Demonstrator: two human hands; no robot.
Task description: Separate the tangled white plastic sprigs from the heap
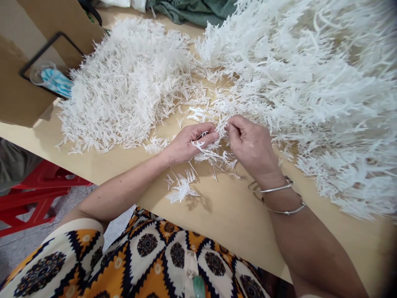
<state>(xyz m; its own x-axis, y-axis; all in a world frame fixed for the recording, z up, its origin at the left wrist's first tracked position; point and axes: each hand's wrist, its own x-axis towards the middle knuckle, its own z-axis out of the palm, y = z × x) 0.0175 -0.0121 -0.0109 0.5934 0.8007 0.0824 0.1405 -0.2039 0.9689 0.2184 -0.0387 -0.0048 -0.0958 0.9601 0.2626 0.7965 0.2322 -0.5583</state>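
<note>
Head view, clock positions read from the middle: a white branched sprig is held by the left hand pretty much dead centre, slightly toward 9 o'clock. Its grip is closed, with the sprig pinched between thumb and fingers and the forked ends poking out toward the right hand. On that one, thumb and index finger are pressed together just beside the left fingertips, toward 2 o'clock; whether a bit of white stuff is caught in there can't be told. Two thin bangles are worn on the right wrist.

A feathery white clump is seen below the left hand, near 7 o'clock, over the tan tabletop. A fluffy heap of short white pieces is piled up at 10 o'clock, and a bigger mass of longer white strands is spread from 1 to 4 o'clock, with loose bits scattered between them. A cardboard box is parked at the 10 o'clock edge, dark green cloth is bunched at 12, and a red stool is partly shown around 8.
</note>
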